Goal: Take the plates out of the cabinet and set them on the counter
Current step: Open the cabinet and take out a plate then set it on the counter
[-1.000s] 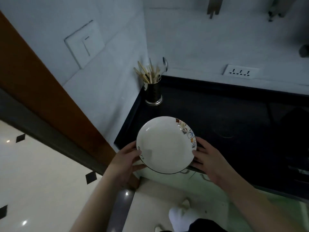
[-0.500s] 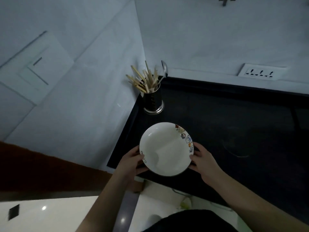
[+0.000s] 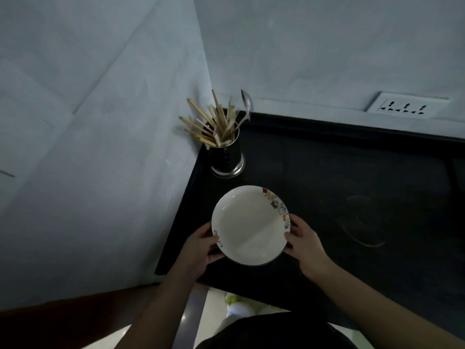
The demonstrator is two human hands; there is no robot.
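A white plate (image 3: 247, 226) with small coloured pictures along its right rim is over the near left corner of the black counter (image 3: 352, 192). My left hand (image 3: 201, 244) grips its left rim and my right hand (image 3: 304, 244) grips its right rim. Whether the plate rests on the counter or hangs just above it I cannot tell. The cabinet is out of view.
A metal holder (image 3: 227, 157) full of chopsticks and a spoon stands in the counter's back left corner, just beyond the plate. Tiled walls close the left and back. A wall socket (image 3: 407, 108) sits at the back right. Floor shows below the counter's front edge.
Both hands carried the plate from past the counter's front edge forward over the counter, towards the chopstick holder. The view has tilted down and moved closer.
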